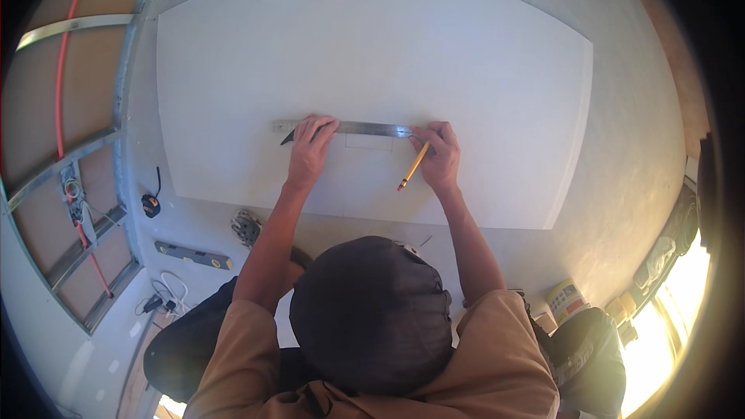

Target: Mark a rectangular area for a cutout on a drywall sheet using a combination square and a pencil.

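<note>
A large white board [372, 46] lies flat before me. Across it runs a metal ruler [369, 128], nearly level from left to right. My left hand [312, 147] grips and presses the ruler toward its left end, fingers bent over the metal. A small dark pointed piece [288, 137] shows beside these fingers; its kind is hidden. My right hand [439, 151] is closed on a yellow pencil [415, 165] at the ruler's right end. The pencil's eraser end points down and left, and fingers cover its tip. Just below the ruler, a thin rectangular outline [369, 143] is drawn on the board.
To the left lie a tape measure [150, 205], a spirit level [194, 255] and white cables [172, 289]. Metal wall framing [66, 163] with a red conduit [62, 93] stands beyond. A shoe [246, 226] is near the board's edge. A bucket [567, 300] stands lower right.
</note>
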